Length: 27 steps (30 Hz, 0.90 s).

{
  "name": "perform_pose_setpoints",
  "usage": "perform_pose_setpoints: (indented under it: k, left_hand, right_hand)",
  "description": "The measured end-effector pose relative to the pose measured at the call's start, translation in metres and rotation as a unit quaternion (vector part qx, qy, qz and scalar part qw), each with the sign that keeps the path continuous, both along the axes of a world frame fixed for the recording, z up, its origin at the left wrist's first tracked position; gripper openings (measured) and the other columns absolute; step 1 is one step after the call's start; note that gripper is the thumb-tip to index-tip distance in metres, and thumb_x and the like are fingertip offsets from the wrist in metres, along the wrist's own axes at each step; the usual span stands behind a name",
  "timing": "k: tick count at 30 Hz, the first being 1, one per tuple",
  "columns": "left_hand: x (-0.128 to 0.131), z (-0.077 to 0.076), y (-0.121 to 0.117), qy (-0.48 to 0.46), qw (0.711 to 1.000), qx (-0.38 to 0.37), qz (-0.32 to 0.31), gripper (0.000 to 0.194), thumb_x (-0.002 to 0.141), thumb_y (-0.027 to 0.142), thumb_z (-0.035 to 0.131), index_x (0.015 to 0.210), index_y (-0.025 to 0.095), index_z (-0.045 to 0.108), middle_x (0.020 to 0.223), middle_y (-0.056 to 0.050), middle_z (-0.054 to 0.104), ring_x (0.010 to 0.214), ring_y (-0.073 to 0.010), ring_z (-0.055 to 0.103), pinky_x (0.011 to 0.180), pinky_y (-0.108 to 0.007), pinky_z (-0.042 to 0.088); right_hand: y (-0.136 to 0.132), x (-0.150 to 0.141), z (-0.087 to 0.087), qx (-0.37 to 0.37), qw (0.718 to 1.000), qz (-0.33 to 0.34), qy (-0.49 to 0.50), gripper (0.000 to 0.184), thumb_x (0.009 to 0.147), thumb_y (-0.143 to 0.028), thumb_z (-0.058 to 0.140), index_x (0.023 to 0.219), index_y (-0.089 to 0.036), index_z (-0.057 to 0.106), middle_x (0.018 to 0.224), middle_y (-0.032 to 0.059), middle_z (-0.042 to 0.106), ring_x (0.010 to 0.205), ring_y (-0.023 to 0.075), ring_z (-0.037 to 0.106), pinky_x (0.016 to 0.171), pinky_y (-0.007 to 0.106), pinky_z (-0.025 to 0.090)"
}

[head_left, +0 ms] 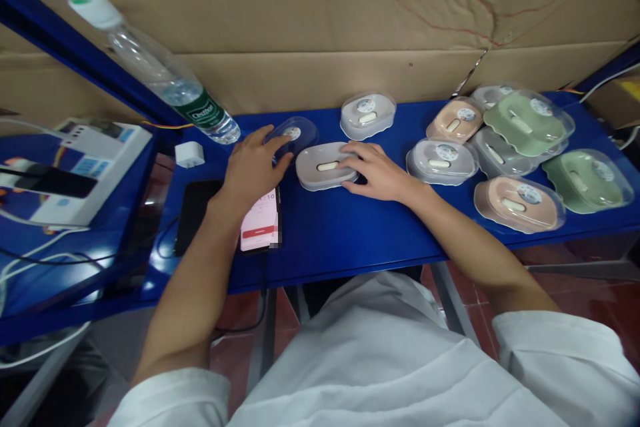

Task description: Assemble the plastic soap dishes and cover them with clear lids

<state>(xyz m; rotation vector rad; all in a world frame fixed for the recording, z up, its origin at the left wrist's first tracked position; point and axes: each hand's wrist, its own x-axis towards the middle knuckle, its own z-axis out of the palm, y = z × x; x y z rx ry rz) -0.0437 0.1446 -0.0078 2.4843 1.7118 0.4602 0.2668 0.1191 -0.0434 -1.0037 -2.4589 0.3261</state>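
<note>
A grey oval box (311, 175) with a white pill-shaped piece on its top lies in front of me on the blue table. My right hand (375, 172) grips its right end, thumb on the near side and fingers over the top, one fingertip by the white piece. Just left of the box rests a clear plastic cover (303, 132) with a round label. My left hand (257, 161) is at the cover's left end, fingers spread, some overlapping its rim. Whether they press on it is hard to make out. Under the left wrist lies a phone (259, 223) with a lit pink screen.
Several covered boxes in grey, peach and green (520, 203) stand at the right, some stacked. Another covered grey box (368, 117) sits at the back. On the left are a tilted water bottle (200, 110), a white charger (189, 154), a dark phone (193, 213) and a power strip (103, 163).
</note>
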Motion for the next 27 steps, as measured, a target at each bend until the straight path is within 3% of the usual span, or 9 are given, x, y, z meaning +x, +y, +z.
perform_pose_setpoints:
  k: [5,10,12,14,16,18,23,27]
  left_hand:
    - [-0.001,-0.012,0.003,0.007,0.999,-0.023,0.032,0.058,0.099,0.053,0.070,0.150,0.028,0.061,0.171,-0.019,0.050,0.150,-0.0482,0.056,0.118,-0.068,0.049]
    - [-0.001,-0.009,0.010,-0.066,0.996,-0.029,0.043,0.051,0.101,0.051,0.065,0.144,0.023,0.063,0.152,-0.017,0.068,0.132,-0.0391,0.071,0.112,-0.055,0.056]
    - [0.000,-0.003,0.010,-0.115,0.992,-0.021,0.040,0.051,0.102,0.054,0.063,0.142,0.023,0.065,0.141,-0.015,0.075,0.121,-0.0352,0.075,0.109,-0.052,0.058]
    - [0.004,0.004,0.007,-0.161,0.987,-0.018,0.009,0.051,0.104,0.058,0.061,0.142,0.024,0.065,0.137,-0.012,0.077,0.117,-0.0316,0.076,0.107,-0.048,0.060]
    - [0.009,0.008,0.001,-0.183,0.981,-0.023,-0.057,0.052,0.104,0.061,0.060,0.143,0.025,0.065,0.144,-0.010,0.075,0.125,-0.0302,0.075,0.112,-0.047,0.059]
    - [0.016,0.008,-0.006,-0.169,0.977,-0.028,-0.130,0.052,0.106,0.059,0.059,0.144,0.024,0.065,0.153,-0.012,0.070,0.136,-0.0313,0.070,0.120,-0.049,0.054]
    - [0.027,-0.004,-0.015,-0.097,0.976,-0.014,-0.196,0.048,0.109,0.050,0.056,0.148,0.022,0.062,0.162,-0.018,0.061,0.151,-0.0341,0.059,0.127,-0.056,0.048]
    - [0.027,-0.010,-0.015,-0.083,0.974,0.008,-0.211,0.049,0.113,0.046,0.053,0.154,0.020,0.058,0.165,-0.019,0.057,0.158,-0.0333,0.053,0.131,-0.056,0.045]
  right_hand:
    - [-0.001,0.002,0.004,-0.010,1.000,-0.009,0.008,0.033,0.100,-0.045,0.073,0.124,-0.022,0.072,0.151,0.0179,0.063,0.150,0.0398,0.054,0.120,0.060,0.044]
    - [-0.004,0.000,0.008,-0.009,1.000,-0.002,0.002,0.038,0.106,-0.055,0.067,0.125,-0.022,0.070,0.148,0.0183,0.064,0.149,0.0381,0.054,0.119,0.060,0.048]
    - [-0.005,-0.002,0.007,-0.017,1.000,-0.012,0.012,0.049,0.107,-0.057,0.065,0.143,-0.023,0.063,0.155,0.0202,0.060,0.150,0.0392,0.055,0.120,0.063,0.048]
    - [-0.004,-0.004,0.003,-0.015,0.999,-0.034,0.037,0.075,0.106,-0.061,0.066,0.166,-0.024,0.042,0.168,0.0236,0.046,0.156,0.0419,0.050,0.122,0.066,0.048]
    - [-0.002,-0.005,-0.001,-0.004,0.997,-0.053,0.061,0.100,0.102,-0.065,0.069,0.178,-0.024,0.018,0.179,0.0267,0.027,0.165,0.0448,0.038,0.124,0.069,0.047]
    - [0.000,-0.005,-0.006,0.001,0.996,-0.061,0.070,0.108,0.101,-0.063,0.071,0.180,-0.025,0.008,0.183,0.0269,0.017,0.170,0.0452,0.027,0.126,0.070,0.046]
    - [0.005,0.000,-0.010,-0.021,0.996,-0.050,0.073,0.093,0.104,-0.056,0.073,0.179,-0.028,0.025,0.185,0.0222,0.021,0.170,0.0418,0.030,0.133,0.068,0.037]
    - [0.005,0.001,-0.010,-0.028,0.995,-0.060,0.072,0.087,0.103,-0.055,0.074,0.176,-0.028,0.035,0.181,0.0201,0.032,0.168,0.0377,0.037,0.134,0.062,0.040]
